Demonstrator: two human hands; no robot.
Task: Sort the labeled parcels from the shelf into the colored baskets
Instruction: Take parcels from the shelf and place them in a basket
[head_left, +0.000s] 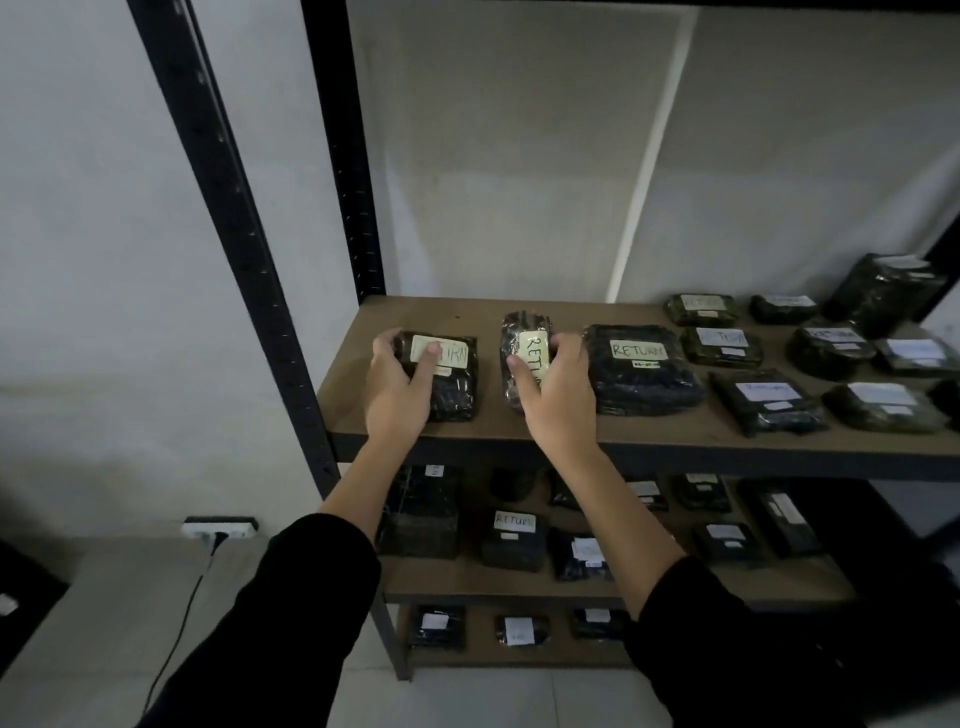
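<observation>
Now | left hand (397, 387) grips flat parcel (457, 389) | right hand (558, 397) grips slim parcel (519, 327) | both labelled RETURN | lift clear of shelf (493, 431), keep labels up

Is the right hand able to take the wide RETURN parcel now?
Probably not yet: the right hand grips the narrow parcel. The wide parcel lies uncovered just beside it.

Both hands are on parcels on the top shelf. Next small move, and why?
Probably lift both parcels off the top shelf. The left hand grips the leftmost RETURN parcel, the right hand grips the second RETURN parcel, and both parcels lie on it.
</observation>
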